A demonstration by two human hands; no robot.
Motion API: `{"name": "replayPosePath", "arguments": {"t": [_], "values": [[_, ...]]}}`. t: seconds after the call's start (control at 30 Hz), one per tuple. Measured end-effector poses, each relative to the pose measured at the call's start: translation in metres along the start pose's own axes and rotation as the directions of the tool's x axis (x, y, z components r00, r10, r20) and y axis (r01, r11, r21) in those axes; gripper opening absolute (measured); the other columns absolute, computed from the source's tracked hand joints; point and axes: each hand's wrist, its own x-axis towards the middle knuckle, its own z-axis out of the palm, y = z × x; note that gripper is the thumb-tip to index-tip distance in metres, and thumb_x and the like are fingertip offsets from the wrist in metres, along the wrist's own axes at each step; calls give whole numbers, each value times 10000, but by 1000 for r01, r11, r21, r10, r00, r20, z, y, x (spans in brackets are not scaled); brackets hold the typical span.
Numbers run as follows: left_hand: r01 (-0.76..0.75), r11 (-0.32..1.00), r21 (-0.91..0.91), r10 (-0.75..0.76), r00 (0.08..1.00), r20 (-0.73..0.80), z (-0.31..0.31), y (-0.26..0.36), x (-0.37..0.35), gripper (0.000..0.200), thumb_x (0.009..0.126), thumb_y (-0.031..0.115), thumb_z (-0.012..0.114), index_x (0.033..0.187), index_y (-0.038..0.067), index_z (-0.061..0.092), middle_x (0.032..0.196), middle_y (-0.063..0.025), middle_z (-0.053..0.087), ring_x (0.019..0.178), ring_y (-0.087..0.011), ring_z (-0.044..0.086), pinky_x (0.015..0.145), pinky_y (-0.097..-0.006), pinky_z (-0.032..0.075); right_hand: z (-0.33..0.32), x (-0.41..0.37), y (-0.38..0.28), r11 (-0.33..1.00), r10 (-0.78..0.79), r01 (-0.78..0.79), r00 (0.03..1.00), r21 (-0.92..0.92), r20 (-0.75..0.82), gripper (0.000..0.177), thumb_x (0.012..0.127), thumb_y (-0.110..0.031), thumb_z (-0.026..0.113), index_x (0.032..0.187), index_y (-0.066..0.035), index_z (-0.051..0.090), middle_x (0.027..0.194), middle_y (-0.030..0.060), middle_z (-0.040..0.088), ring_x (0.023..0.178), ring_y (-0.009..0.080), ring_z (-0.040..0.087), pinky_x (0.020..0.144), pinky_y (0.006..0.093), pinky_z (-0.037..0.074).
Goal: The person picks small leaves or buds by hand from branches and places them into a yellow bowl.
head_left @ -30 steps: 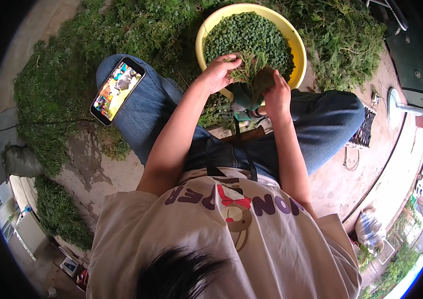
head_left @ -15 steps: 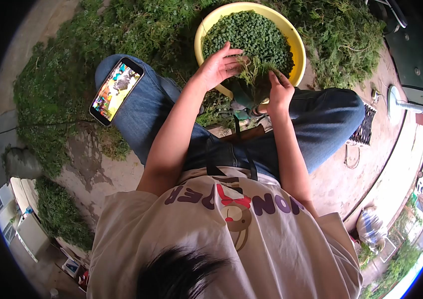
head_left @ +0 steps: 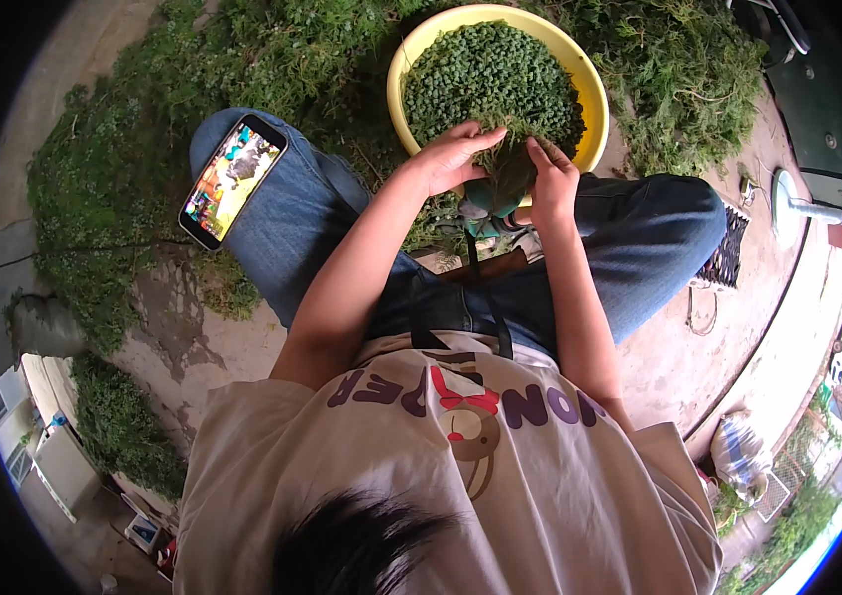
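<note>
A feathery evergreen sprig is held between my two hands, over the near rim of a yellow basin. My right hand pinches it from the right, thumb and fingers pressed together. My left hand closes on its left side with the thumb on top; its fingertips are partly hidden in the foliage. Small round green cones or berries fill most of the basin. Dark material hangs below the sprig between the hands, too shaded to make out.
Heaps of cut evergreen branches lie left of and behind the basin, with another pile on its right. A lit phone rests on my left knee. A black woven basket and a round pale base stand at the right.
My left hand, open with spread fingers before, has moved slightly down and closed in on the sprig. My right hand keeps its pinch and has barely shifted. Basin and phone are unmoved.
</note>
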Motion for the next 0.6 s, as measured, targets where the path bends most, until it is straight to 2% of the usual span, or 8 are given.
{"name": "replayPosePath", "arguments": {"t": [0.07, 0.17, 0.3, 0.37, 0.4, 0.47, 0.53, 0.6], "values": [[27, 1000, -9, -27, 996, -84, 2, 3, -4, 425, 817, 254, 587, 1179, 111, 417, 1122, -22, 472, 1058, -163, 430, 824, -384, 397, 8, -10, -12, 996, 88, -88, 996, -14, 15, 181, 808, -87, 581, 942, 32, 605, 834, 35, 610, 703, 82, 532, 637, 204, 424], [1, 999, -39, -3, 999, -47, -8, -1, 3, 367, 837, 162, 546, 1174, 98, 416, 1120, -27, 479, 1063, -151, 440, 800, -369, 427, 7, -7, -7, 997, 69, -71, 996, 27, 60, 171, 810, -99, 583, 915, 33, 609, 806, 30, 606, 702, 86, 534, 623, 195, 415], [-10, 998, -63, 10, 1000, 5, -10, 0, 3, 347, 842, 143, 529, 1168, 93, 419, 1123, -40, 481, 1058, -163, 469, 784, -380, 457, 4, -4, -4, 997, 31, -28, 999, -78, 38, 223, 801, -122, 599, 967, 26, 585, 819, 34, 608, 725, 93, 549, 627, 173, 403], [-82, 986, -144, 89, 995, 43, -9, 4, -1, 336, 845, 144, 522, 1160, 90, 418, 1110, -51, 493, 1010, -194, 512, 775, -401, 473, 7, -5, -9, 974, -83, 67, 995, -218, -63, 359, 787, -215, 625, 1053, 8, 534, 875, 45, 596, 754, 114, 555, 653, 202, 409], [-83, 986, -144, 90, 995, 43, -9, 4, 0, 336, 845, 144, 522, 1160, 90, 418, 1110, -51, 493, 1010, -194, 512, 775, -401, 473, 8, -7, -11, 974, -84, 69, 995, -218, -62, 359, 787, -215, 625, 1053, 8, 534, 875, 45, 596, 754, 114, 555, 653, 202, 409], [-159, 970, -185, 135, 981, -139, -9, 5, 2, 321, 853, 145, 506, 1155, 88, 412, 1083, -61, 509, 992, -214, 527, 779, -400, 476, 12, -12, -17, 979, 48, -74, 989, -191, -141, 489, 779, -292, 619, 1154, -25, 455, 956, 80, 555, 853, 166, 538, 718, 278, 424], [-190, 961, -203, 155, 972, -175, -11, 6, 4, 309, 860, 141, 493, 1150, 82, 406, 1069, -76, 519, 996, -222, 524, 778, -399, 478, 8, -10, -13, 976, 60, -74, 995, -205, -73, 500, 791, -330, 594, 1145, -11, 446, 956, 90, 552, 852, 191, 548, 727, 319, 438], [-236, 937, -257, 182, 959, -219, -17, 4, 7, 284, 861, 130, 487, 1128, 76, 408, 1070, -88, 516, 971, -220, 537, 778, -390, 480, 7, -10, -12, 951, 280, -245, 942, -189, 184, 447, 803, -318, 578, 1085, 9, 467, 951, 116, 569, 829, 213, 577, 726, 347, 460]]}}
